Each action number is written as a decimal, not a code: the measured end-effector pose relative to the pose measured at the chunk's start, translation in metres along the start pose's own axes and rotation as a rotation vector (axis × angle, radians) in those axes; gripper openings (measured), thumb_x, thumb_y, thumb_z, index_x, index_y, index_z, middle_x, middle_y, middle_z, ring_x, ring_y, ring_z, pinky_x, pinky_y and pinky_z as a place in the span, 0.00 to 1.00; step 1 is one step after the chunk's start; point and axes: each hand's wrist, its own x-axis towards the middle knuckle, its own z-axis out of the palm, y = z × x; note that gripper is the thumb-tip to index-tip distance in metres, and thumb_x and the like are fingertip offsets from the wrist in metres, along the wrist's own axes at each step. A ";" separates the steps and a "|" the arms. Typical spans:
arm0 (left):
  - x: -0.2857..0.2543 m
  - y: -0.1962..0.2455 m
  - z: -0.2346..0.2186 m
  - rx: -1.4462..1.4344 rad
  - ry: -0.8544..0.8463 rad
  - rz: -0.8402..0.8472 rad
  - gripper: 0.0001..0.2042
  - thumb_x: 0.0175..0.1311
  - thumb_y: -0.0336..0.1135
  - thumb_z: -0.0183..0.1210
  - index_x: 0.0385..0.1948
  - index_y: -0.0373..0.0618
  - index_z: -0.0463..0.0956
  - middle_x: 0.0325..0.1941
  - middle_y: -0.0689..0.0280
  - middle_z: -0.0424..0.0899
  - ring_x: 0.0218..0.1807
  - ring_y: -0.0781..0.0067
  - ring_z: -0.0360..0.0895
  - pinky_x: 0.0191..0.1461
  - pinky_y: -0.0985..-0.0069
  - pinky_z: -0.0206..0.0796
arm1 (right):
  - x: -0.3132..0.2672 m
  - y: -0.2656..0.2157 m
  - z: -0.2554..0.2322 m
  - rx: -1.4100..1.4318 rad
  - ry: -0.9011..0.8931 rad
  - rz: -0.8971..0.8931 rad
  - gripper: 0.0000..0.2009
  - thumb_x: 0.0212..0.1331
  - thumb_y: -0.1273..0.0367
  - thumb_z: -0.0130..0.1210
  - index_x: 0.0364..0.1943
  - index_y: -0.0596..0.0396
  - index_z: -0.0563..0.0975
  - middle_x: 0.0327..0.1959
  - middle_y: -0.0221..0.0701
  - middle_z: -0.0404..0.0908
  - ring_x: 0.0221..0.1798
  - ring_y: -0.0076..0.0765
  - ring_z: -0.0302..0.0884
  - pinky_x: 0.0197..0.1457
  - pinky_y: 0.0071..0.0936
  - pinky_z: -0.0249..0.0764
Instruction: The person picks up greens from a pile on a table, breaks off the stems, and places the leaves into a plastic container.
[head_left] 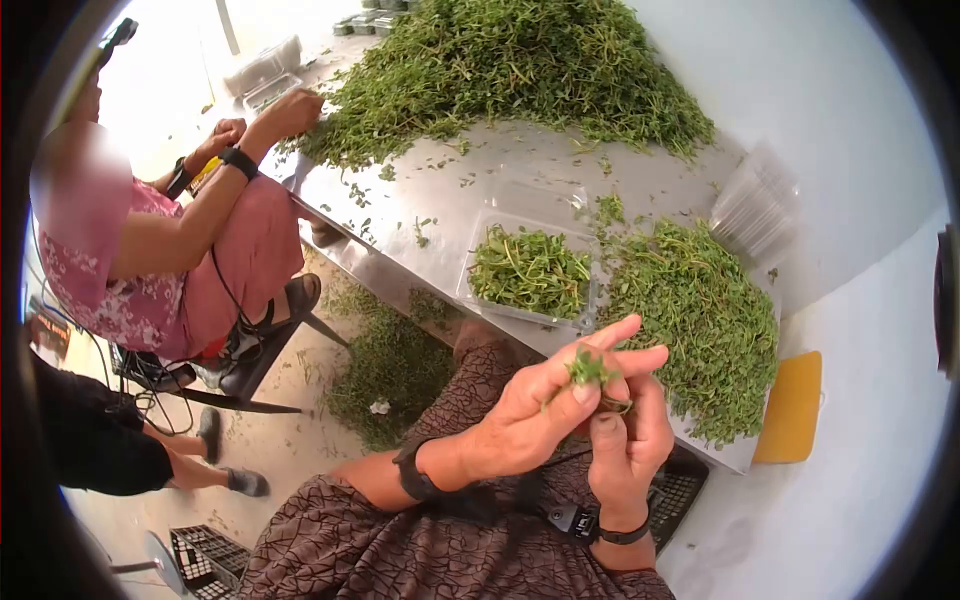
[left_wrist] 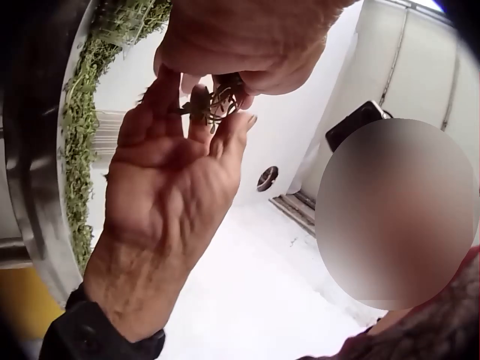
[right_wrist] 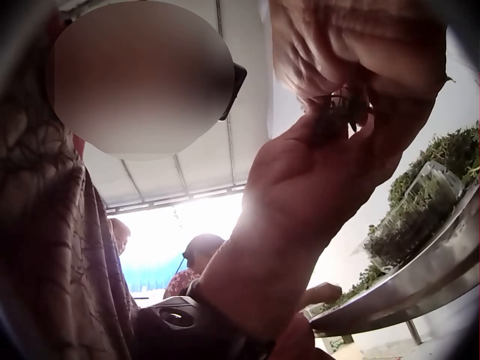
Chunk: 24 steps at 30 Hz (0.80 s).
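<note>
In the head view my left hand (head_left: 522, 420) pinches a small bunch of leafy green sprigs (head_left: 590, 368) between thumb and fingers. Close against it, my right hand (head_left: 632, 462) holds the stem end of the bunch, its thumb bent toward the fingers. From the left wrist, thin curled stems (left_wrist: 217, 105) show between the fingertips of both hands. Just beyond the hands, a clear plastic box (head_left: 468, 285) stands open on the table, holding cut greens (head_left: 530, 272). A flat heap of sprigs (head_left: 695, 325) spreads to the right of the box.
A large pile of greens (head_left: 520, 70) covers the back of the metal table (head_left: 440, 200). Stacked clear boxes (head_left: 757, 205) stand by the wall, and a yellow board (head_left: 790, 408) beside the table edge. At left sits another person (head_left: 150, 240). More greens (head_left: 385, 375) lie on the floor.
</note>
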 end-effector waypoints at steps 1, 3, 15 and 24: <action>0.000 0.001 -0.001 -0.007 0.007 0.009 0.11 0.76 0.40 0.44 0.43 0.43 0.72 0.67 0.47 0.70 0.79 0.49 0.41 0.77 0.49 0.35 | -0.001 -0.002 0.002 0.033 0.033 0.082 0.27 0.65 0.60 0.57 0.60 0.69 0.67 0.51 0.36 0.77 0.50 0.25 0.75 0.53 0.26 0.73; 0.001 0.003 -0.004 0.278 0.009 0.062 0.11 0.76 0.38 0.43 0.43 0.41 0.72 0.67 0.47 0.70 0.79 0.47 0.41 0.76 0.48 0.33 | 0.002 -0.012 0.009 0.080 0.069 0.148 0.25 0.66 0.58 0.56 0.56 0.68 0.70 0.50 0.33 0.76 0.50 0.24 0.72 0.55 0.25 0.69; 0.015 0.018 -0.034 0.633 0.153 0.320 0.11 0.73 0.29 0.47 0.49 0.37 0.75 0.64 0.49 0.71 0.58 0.67 0.75 0.59 0.72 0.67 | 0.051 -0.015 0.031 0.152 0.105 0.228 0.06 0.67 0.75 0.52 0.42 0.65 0.75 0.29 0.32 0.81 0.28 0.21 0.79 0.31 0.19 0.78; 0.041 0.040 -0.081 0.733 0.326 0.210 0.11 0.68 0.21 0.51 0.49 0.37 0.75 0.59 0.56 0.78 0.58 0.74 0.74 0.60 0.77 0.66 | 0.109 0.020 0.048 0.044 0.055 0.180 0.06 0.64 0.76 0.53 0.42 0.62 0.77 0.28 0.31 0.81 0.29 0.21 0.80 0.33 0.18 0.76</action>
